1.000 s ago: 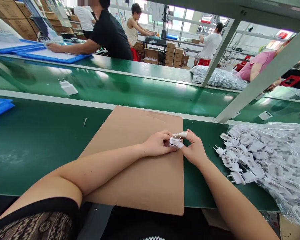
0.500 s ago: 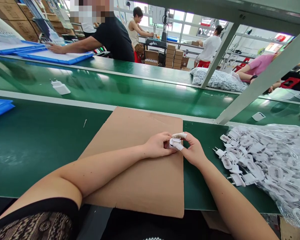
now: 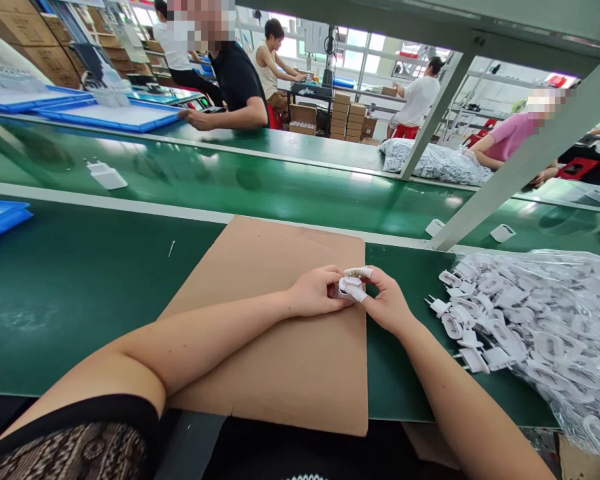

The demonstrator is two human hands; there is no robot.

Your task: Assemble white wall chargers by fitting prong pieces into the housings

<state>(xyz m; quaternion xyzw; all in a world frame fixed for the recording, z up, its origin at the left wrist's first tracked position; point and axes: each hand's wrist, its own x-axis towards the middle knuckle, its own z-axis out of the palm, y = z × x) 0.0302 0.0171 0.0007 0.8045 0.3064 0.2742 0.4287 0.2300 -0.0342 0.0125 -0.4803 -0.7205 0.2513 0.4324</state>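
My left hand (image 3: 316,291) is closed round a small white charger housing (image 3: 347,289) above the cardboard sheet's right edge. From the other side my right hand (image 3: 389,301) pinches the same housing, its thumb and forefinger tips wrapped in white tape. Small metallic bits show between the taped fingertips, too small to make out. Part of the housing is hidden by my fingers. Under both hands lies the brown cardboard sheet (image 3: 280,360). To the right, a clear plastic bag spills many white plug covers (image 3: 505,320), some with pins.
Beyond a pale rail runs a green conveyor belt (image 3: 260,190), carrying a white charger (image 3: 107,175) and two white housings (image 3: 503,233). A slanted metal post (image 3: 510,157) rises at right. A small pin (image 3: 171,248) and a blue tray (image 3: 3,217) lie left. Co-workers sit beyond.
My hands and the housing stay almost still. Pieces on the belt have shifted left, and another housing now shows beside the post. The co-worker in black has drawn an arm back across the tray.
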